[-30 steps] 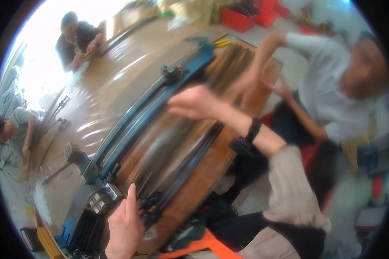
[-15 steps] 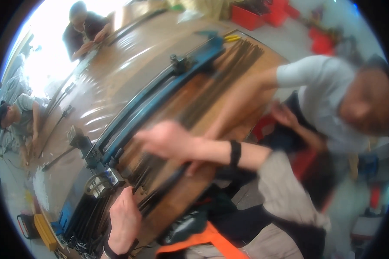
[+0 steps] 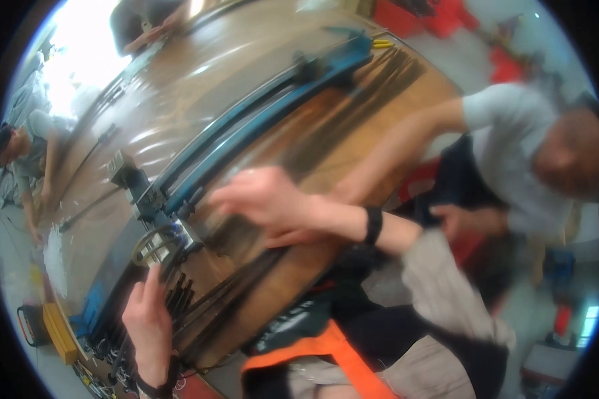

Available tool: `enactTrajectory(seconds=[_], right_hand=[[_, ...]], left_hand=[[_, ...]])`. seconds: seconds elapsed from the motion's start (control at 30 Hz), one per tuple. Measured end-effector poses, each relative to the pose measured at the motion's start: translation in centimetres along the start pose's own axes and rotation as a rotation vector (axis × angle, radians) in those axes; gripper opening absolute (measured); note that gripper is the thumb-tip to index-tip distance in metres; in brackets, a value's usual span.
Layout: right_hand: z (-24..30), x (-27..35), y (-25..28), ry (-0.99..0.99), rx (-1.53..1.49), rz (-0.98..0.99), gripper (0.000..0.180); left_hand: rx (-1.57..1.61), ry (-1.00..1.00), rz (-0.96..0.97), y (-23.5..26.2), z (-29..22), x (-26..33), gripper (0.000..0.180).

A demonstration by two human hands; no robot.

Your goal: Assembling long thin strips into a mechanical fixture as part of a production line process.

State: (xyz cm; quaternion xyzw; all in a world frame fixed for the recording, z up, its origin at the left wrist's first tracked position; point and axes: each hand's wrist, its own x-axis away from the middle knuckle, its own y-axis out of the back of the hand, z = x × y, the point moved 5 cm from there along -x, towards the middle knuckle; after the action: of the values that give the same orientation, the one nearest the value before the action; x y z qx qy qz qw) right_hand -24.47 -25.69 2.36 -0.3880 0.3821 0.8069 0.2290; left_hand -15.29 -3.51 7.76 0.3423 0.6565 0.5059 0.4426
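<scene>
Left hand (image 3: 148, 319) crosses to the metal wheel (image 3: 158, 245)!

And its raised forefinger, half a second ago over by the block's right side, is now right at the wheel's lower rim; touching or just short, I can't tell. Other fingers curled, nothing visible in them, though the palm's hidden. Right hand (image 3: 266, 193) hangs over the brown board (image 3: 436, 90), fingers bent inward, badly blurred; no telling whether they pinch something. Just beneath that wrist, a co-worker's hand (image 3: 291, 237) reaches in low among the rods.

So how far along? Looks like mid-job to me. The blue fixture (image 3: 249, 136) stands in place, slanting across the table, metal block and wheel at its near end. Dark rods (image 3: 366, 100) lie loose along its right side, with more nearer the person. Which are finished and which are left, nothing shows; whether one sits in the block, the blur hides.
</scene>
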Motion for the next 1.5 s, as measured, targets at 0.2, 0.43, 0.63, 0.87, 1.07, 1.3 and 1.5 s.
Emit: enactTrajectory(seconds=[0.2,0.43,0.63,0.87,1.07,1.3,1.5], right_hand=[[0.4,0.0,-0.4,0.073,0.164,0.107,0.04],[-1.1,-0.3,-0.8,0.168,0.217,-0.069,0.03],[-7.1,-0.9,-1.1,-0.148,0.206,0.076,0.02],[-5.0,-10.6,-12.0,-0.175,-0.279,0.238,0.017],[-5.0,-12.4,-16.3,0.082,-0.184,0.247,0.011],[-4.7,-13.0,-20.1,0.127,0.016,0.49,0.009],[-5.0,-11.4,-16.2,0.319,0.363,0.282,0.009]], left_hand=[[0.052,0.068,-0.002,0.4,0.4,1.1,0.043],[-0.019,-0.001,-0.054,1.2,2.1,1.2,0.046],[-0.287,0.261,-0.368,10.3,10.4,5.1,0.037],[-0.138,0.373,-0.459,13.0,10.7,6.2,0.033],[-0.084,0.532,-0.36,11.2,13.4,10.9,0.033],[0.057,0.545,-0.383,9.0,15.2,10.6,0.033],[0.051,0.546,-0.337,7.2,16.7,8.8,0.033]])
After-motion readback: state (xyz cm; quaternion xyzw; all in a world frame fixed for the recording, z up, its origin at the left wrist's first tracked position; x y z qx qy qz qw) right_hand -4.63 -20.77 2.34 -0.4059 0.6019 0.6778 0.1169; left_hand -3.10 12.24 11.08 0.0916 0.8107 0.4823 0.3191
